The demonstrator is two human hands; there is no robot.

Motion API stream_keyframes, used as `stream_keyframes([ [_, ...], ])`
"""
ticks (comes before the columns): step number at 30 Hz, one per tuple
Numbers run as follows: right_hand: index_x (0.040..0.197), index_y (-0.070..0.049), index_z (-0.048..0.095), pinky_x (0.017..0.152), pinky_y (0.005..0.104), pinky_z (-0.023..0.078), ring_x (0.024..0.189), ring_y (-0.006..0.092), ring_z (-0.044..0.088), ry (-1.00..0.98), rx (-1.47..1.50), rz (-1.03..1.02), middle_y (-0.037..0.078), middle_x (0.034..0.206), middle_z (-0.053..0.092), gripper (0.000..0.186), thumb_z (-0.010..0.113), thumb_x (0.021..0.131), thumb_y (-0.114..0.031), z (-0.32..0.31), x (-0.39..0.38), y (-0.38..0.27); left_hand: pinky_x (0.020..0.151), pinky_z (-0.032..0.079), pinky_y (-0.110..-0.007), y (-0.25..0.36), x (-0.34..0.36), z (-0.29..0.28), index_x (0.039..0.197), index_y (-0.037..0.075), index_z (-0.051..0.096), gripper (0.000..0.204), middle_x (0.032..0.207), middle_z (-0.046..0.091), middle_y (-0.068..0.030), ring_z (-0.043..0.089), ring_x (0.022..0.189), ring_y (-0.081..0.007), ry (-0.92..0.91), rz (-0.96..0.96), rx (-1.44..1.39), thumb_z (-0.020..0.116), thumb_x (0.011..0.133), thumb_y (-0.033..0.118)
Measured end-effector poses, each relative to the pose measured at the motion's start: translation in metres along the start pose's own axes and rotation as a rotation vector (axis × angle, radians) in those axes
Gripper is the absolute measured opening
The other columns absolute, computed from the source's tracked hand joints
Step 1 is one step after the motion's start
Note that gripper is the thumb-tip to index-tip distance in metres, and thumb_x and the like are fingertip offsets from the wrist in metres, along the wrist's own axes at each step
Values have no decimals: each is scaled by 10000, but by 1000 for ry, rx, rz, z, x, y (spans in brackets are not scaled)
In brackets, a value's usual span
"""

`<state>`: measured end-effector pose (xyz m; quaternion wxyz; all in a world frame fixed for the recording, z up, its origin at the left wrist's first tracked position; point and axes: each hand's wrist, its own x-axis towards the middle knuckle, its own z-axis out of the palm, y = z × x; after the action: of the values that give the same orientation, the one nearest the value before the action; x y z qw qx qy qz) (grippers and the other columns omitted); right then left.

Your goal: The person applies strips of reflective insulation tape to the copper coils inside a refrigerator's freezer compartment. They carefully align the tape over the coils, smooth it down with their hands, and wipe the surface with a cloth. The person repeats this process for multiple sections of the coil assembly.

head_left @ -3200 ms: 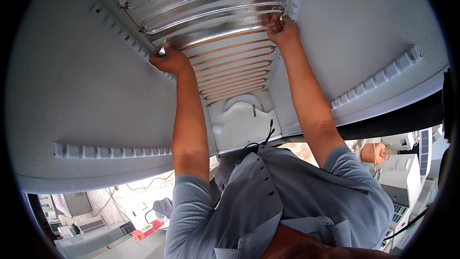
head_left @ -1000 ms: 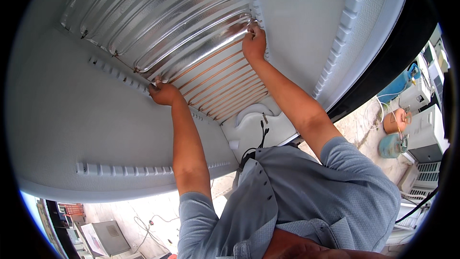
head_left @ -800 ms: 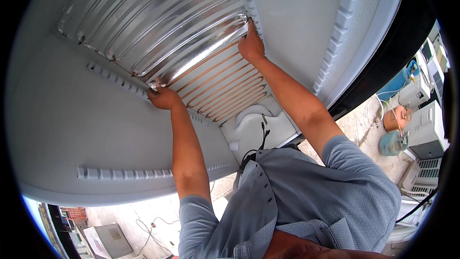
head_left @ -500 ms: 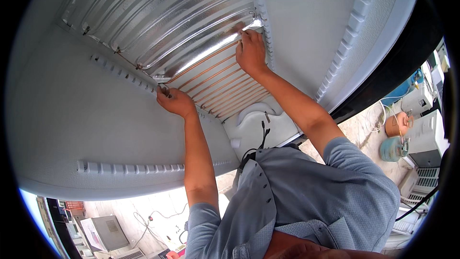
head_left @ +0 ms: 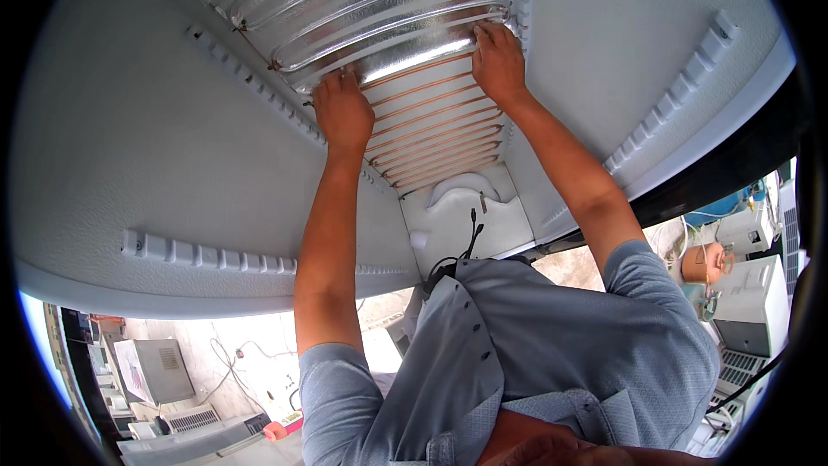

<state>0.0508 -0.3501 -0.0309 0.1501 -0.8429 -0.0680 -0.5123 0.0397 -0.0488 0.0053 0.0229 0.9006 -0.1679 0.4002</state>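
Head: left hand (head_left: 345, 114), right hand (head_left: 499, 66) curled at foil edge (head_left: 416, 60), gap between; grip unclear.

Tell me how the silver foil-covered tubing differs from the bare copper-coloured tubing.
The silver foil-covered tubing is shiny and covered; the bare copper-coloured tubing is exposed and orange. The foil-covered tubing sits higher in the picture, the copper-coloured tubing lower. Both run in rows.
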Motion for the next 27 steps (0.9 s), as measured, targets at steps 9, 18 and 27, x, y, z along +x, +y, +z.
stream_keyframes([
  [9, 1186, -28, 684, 1015, 424, 488, 1150, 303, 581, -43, -14, -59, 110, 1191, 633, 374, 632, 815, -25, 6, 1, 12, 1157, 322, -511, -45, -20, -11, 1193, 17, 651, 396, 1077, 629, -118, 607, 1044, -308, -182, -55, 418, 658, 810, 116],
  [18, 1162, -20, 673, 969, 432, 487, 1152, 315, 568, -114, 23, -152, 120, 1201, 627, 394, 667, 767, -24, 4, 1, -6, 1057, 419, -464, -4, -1, -4, 1055, 1, 653, 266, 1083, 582, -138, 558, 1037, -319, -27, 116, -102, 622, 792, 23],
  [27, 1193, 28, 656, 1049, 432, 459, 1174, 340, 552, -166, 218, -312, 144, 1235, 607, 449, 653, 744, -4, 24, 14, -75, 1049, 440, -456, 49, 23, 22, 1293, -23, 593, 507, 1311, 560, -163, 535, 1179, -361, -61, 230, -315, 611, 786, -42],
])
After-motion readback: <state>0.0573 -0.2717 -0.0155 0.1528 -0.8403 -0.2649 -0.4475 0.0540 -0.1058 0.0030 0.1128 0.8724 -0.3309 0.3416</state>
